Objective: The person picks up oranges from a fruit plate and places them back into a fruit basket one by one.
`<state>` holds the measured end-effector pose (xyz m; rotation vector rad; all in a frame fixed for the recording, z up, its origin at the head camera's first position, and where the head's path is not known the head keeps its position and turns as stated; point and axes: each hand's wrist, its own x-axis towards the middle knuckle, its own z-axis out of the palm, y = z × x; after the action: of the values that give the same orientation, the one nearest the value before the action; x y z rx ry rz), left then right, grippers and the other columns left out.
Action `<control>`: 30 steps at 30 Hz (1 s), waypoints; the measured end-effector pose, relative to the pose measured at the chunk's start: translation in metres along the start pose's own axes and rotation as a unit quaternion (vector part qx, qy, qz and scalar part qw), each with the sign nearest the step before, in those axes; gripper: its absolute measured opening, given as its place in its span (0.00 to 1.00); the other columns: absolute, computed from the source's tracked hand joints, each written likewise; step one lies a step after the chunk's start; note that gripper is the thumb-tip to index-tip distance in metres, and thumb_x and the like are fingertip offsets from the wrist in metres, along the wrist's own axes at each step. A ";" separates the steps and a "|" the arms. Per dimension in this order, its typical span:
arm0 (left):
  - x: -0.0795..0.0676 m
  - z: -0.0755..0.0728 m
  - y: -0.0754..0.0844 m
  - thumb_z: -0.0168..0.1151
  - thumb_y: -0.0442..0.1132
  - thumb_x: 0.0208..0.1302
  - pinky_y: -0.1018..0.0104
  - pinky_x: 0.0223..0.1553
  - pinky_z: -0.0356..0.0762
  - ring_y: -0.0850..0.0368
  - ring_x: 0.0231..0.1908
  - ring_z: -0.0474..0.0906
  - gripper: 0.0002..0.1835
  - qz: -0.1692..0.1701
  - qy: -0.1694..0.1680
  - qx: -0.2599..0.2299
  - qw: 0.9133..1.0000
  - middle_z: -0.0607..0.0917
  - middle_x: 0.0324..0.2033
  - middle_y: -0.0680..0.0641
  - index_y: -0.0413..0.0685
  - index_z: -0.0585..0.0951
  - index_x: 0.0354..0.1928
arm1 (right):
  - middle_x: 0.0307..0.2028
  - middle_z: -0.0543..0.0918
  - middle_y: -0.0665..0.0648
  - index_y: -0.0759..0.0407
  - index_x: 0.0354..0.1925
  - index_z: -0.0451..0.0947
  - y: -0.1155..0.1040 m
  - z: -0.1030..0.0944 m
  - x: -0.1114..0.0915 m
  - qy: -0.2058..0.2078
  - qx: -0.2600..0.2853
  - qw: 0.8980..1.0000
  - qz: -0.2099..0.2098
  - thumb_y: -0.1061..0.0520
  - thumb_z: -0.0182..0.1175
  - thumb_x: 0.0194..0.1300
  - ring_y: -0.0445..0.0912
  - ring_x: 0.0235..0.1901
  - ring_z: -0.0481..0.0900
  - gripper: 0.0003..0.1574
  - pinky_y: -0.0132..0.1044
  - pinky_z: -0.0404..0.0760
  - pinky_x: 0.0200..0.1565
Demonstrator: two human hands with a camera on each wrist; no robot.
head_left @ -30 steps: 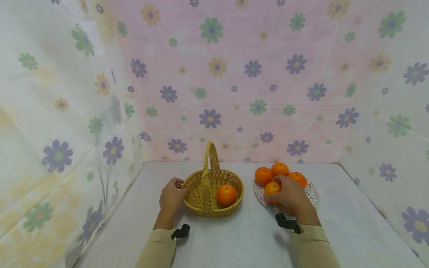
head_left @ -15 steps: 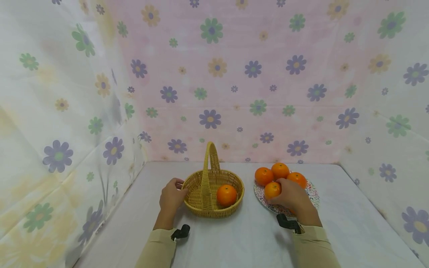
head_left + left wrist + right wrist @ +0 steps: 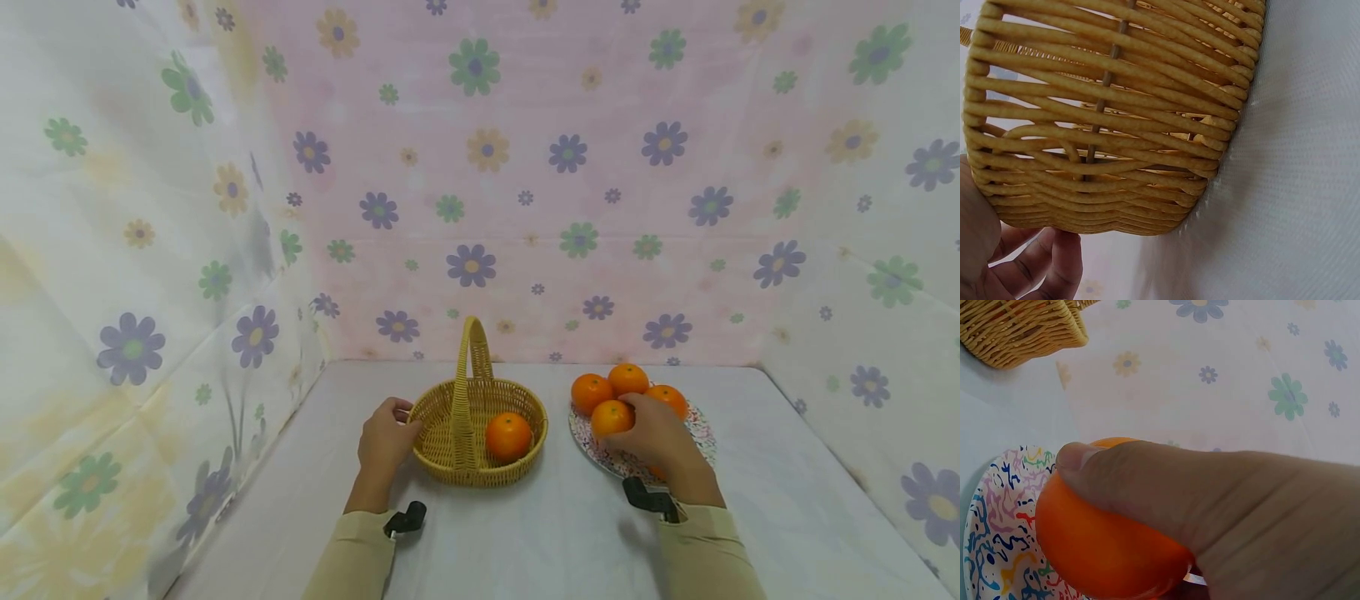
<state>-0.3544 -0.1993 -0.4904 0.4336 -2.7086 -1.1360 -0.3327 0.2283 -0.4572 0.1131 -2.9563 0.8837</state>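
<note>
A yellow wicker basket (image 3: 480,477) with a tall arched handle stands on the table, one orange (image 3: 508,437) lying in its right half. My left hand (image 3: 385,437) grips the basket's left rim, thumb at the inside edge; the left wrist view shows curled fingers (image 3: 1067,262) below the woven side. My right hand (image 3: 660,437) holds an orange (image 3: 611,419) over the patterned plate (image 3: 701,433), the thumb lying across the fruit in the right wrist view. Several more oranges (image 3: 628,381) sit on the plate, one mostly hidden beneath my right hand.
A white cloth covers the table (image 3: 510,542). Flower-printed fabric (image 3: 525,233) stands as walls behind and on both sides. Bare tabletop lies between basket and plate. The basket's handle (image 3: 462,392) rises well above its rim.
My right hand has tightened around the front orange and raised it slightly. The left hand and basket have stayed in place.
</note>
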 end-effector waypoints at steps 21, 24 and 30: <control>0.000 -0.001 0.002 0.68 0.45 0.63 0.60 0.34 0.76 0.49 0.41 0.82 0.18 0.001 0.004 -0.005 1.000 0.87 0.47 0.45 0.51 0.80 0.54 | 0.65 0.77 0.63 0.59 0.70 0.71 -0.018 -0.009 -0.001 0.059 0.021 0.996 -0.067 0.37 0.78 0.53 0.59 0.55 0.78 0.55 0.60 0.81 0.54; 0.000 -0.001 0.001 0.68 0.45 0.63 0.60 0.33 0.76 0.49 0.40 0.82 0.18 -0.003 0.002 -0.005 1.000 0.87 0.47 0.45 0.51 0.80 0.54 | 0.64 0.77 0.63 0.59 0.70 0.71 -0.023 -0.008 -0.002 0.056 0.022 0.996 -0.070 0.35 0.78 0.53 0.58 0.55 0.77 0.55 0.59 0.81 0.54; -0.001 -0.001 -0.001 0.68 0.44 0.63 0.61 0.32 0.75 0.49 0.39 0.82 0.19 -0.003 -0.003 -0.008 1.000 0.87 0.47 0.45 0.50 0.80 0.54 | 0.64 0.77 0.60 0.56 0.71 0.71 -0.031 -0.004 -0.003 0.049 0.036 0.996 -0.068 0.32 0.77 0.52 0.57 0.56 0.76 0.56 0.59 0.81 0.56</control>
<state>-0.3526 -0.2005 -0.4906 0.4382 -2.7032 -1.1600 -0.3267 0.2049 -0.4370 0.2623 -2.7889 0.9496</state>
